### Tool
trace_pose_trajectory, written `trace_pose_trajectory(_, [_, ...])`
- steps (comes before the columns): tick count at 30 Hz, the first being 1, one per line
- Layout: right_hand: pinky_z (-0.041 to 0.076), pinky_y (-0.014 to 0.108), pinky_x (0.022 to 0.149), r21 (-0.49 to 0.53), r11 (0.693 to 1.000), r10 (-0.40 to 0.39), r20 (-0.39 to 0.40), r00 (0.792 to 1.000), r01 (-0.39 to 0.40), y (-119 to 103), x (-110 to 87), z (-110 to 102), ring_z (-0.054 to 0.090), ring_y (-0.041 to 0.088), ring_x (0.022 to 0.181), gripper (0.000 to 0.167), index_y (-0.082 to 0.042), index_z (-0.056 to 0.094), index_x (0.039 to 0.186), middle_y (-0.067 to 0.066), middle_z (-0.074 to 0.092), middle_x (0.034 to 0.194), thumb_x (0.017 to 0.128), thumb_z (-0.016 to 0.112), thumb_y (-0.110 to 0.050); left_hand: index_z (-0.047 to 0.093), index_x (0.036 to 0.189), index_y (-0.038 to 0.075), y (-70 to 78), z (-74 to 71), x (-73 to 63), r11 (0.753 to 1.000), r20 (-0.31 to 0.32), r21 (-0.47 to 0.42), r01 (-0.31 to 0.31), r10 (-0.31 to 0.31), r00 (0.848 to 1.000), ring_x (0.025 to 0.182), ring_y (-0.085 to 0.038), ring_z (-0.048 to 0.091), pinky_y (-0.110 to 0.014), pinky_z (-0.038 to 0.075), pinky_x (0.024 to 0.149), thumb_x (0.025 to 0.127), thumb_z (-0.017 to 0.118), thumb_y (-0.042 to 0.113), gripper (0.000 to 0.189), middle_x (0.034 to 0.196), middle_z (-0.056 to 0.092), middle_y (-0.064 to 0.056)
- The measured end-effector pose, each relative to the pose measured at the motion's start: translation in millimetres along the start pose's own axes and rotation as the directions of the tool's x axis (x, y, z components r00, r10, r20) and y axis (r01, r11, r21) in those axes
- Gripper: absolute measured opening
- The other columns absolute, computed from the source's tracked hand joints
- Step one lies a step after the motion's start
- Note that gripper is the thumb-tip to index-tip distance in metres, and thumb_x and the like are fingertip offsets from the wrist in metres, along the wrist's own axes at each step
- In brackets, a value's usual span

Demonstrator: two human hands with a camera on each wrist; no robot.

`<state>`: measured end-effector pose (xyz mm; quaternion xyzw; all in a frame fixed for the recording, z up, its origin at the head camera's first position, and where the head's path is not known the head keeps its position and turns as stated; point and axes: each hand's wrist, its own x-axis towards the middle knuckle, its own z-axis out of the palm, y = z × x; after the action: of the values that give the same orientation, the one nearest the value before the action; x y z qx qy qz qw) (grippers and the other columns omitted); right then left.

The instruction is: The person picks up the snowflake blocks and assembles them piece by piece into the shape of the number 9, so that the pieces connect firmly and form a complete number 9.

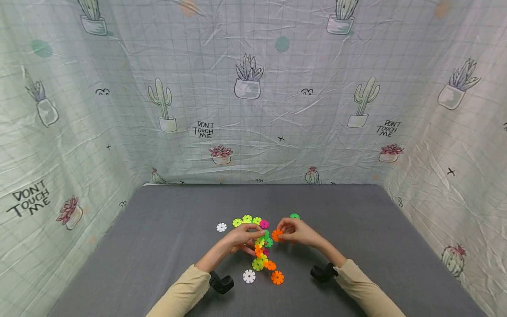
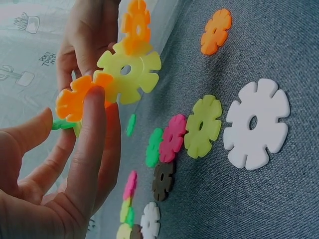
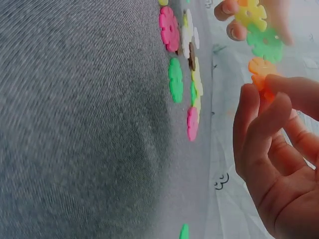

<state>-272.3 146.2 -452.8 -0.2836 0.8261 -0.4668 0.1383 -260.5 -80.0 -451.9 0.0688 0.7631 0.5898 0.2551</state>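
My left hand [image 1: 241,237] grips a chain of interlocked notched plastic building discs above the table. The chain includes an orange disc [image 2: 75,102] under my index finger, a yellow disc [image 2: 142,72] joined to it, another orange disc [image 2: 135,22] at the end and a green disc [image 3: 266,46]. Between its thumb and fingers my right hand [image 1: 299,231] pinches a single orange disc [image 1: 276,235]. That disc faces the chain's green end, with a narrow gap showing in the head view. Part of the chain is hidden behind my left fingers.
Loose discs lie on the grey cloth-covered table [image 1: 178,220]: a white disc [image 1: 249,276] and an orange disc [image 1: 277,277] in front, another white disc [image 1: 221,227] left, a green disc [image 1: 295,215] behind my right hand. Yellow discs [image 1: 236,223] and a pink disc [image 1: 264,224] lie behind.
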Motion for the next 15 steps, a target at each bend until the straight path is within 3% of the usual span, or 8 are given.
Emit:
trace_pose_trajectory(4, [0.048,0.057,0.058,0.042,0.999,0.016,0.009,1.000,-0.016,-14.3,-2.6,1.6,0.054,0.049,0.073,0.017,0.001,0.057,0.100,0.019,0.060,0.085,0.086,0.057,-0.008,0.056,0.106,0.006,0.7,0.3,0.0,1.000,0.004,0.003,0.001,-0.001,1.000,0.070,-0.016,0.058,-0.037,0.055,0.057,0.084,0.058,0.039,0.040,0.095,0.053,-0.007])
trace_pose_trajectory(11, [0.047,0.057,0.060,0.071,0.997,0.032,0.023,0.999,-0.034,-22.7,-2.7,2.4,0.052,0.051,0.075,0.023,0.004,0.059,0.106,0.019,0.062,0.082,0.088,0.054,-0.010,0.056,0.106,0.006,2.1,-0.1,-0.7,1.000,0.013,0.005,0.006,-0.006,1.000,0.086,-0.022,0.061,-0.038,0.055,0.059,0.084,0.058,0.038,0.038,0.108,0.054,-0.011])
trace_pose_trajectory(15, [0.049,0.051,0.056,0.072,0.996,0.044,0.004,0.999,-0.044,-24.4,-1.4,3.2,0.053,0.044,0.067,0.024,0.005,0.059,0.107,0.014,0.062,0.080,0.088,0.055,-0.010,0.056,0.106,0.007,2.5,-0.3,-1.2,1.000,0.017,0.004,0.011,-0.011,1.000,0.091,-0.025,0.060,-0.039,0.055,0.059,0.084,0.058,0.037,0.037,0.110,0.053,-0.011])
